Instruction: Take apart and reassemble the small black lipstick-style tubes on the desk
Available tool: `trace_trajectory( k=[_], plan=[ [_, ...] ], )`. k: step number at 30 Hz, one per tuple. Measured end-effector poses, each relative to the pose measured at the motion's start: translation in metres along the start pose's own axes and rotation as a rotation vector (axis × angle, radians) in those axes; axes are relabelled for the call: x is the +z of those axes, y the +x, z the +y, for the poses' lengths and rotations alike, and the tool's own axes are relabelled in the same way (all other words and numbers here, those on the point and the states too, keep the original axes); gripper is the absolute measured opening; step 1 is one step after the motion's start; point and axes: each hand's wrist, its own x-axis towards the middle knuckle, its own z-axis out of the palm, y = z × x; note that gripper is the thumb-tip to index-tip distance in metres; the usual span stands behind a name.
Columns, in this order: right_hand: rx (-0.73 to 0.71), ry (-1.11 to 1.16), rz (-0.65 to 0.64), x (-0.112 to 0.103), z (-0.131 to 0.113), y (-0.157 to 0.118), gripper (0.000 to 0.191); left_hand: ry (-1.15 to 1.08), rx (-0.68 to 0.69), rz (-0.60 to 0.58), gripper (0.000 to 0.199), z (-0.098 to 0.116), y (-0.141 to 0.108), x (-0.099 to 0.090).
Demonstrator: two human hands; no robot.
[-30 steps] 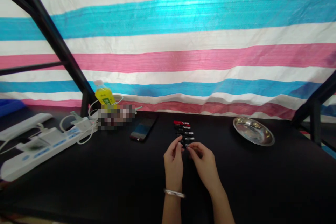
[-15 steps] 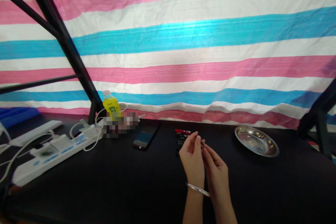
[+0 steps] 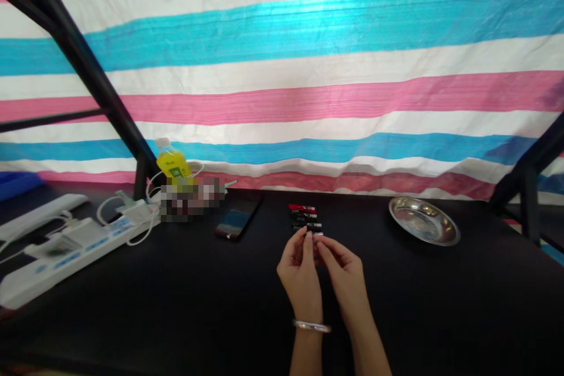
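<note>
- My left hand (image 3: 303,270) is nearly closed, thumb close to forefinger; whatever may sit between those tips is too small and too hidden for me to tell.
- My right hand (image 3: 346,267) comes in just beside it, thumb and forefinger also narrowed together; I can't tell whether it grips anything either.
- The fingertips of both hands meet or almost meet, right at the near end of a small row of pens.
- The red pen (image 3: 302,208) lies farthest from me, sideways on the black table (image 3: 198,294).
- The black pens (image 3: 308,225) lie between the red one and my fingers, roughly parallel to it and close together; my left fingers cover part of the nearest ones, so I can't count them surely.
- I have a silver bracelet (image 3: 312,326) around my left wrist.
- To the left of the pens a dark phone (image 3: 238,217) lies flat and slanted.
- Well apart to the right rests a shiny metal dish (image 3: 423,220).
- Over on my left a white power strip (image 3: 79,258) runs at a slant, with plugs and white cables along it.
- Behind it stands a bottle (image 3: 173,165) of yellow drink, its lower part behind a blurred patch.
- A striped sheet (image 3: 282,100) in white, blue and pink hangs behind the table.
</note>
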Motion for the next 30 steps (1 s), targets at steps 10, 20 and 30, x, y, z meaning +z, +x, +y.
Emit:
trace_trajectory(
  k=[10,20,30],
  plan=[
    [0.013,-0.034,-0.023,-0.004,0.004,0.002,0.037,0.028,-0.023,-0.053,0.029,-0.006,0.003,-0.005],
    [-0.015,0.017,-0.099,0.005,0.004,-0.006,0.063,0.295,0.189,-0.283,0.021,-0.005,0.003,-0.005],
    [-0.121,-0.100,0.100,-0.010,0.011,0.006,0.061,1.050,0.340,-0.348,0.032,0.000,0.006,-0.015]
  ],
)
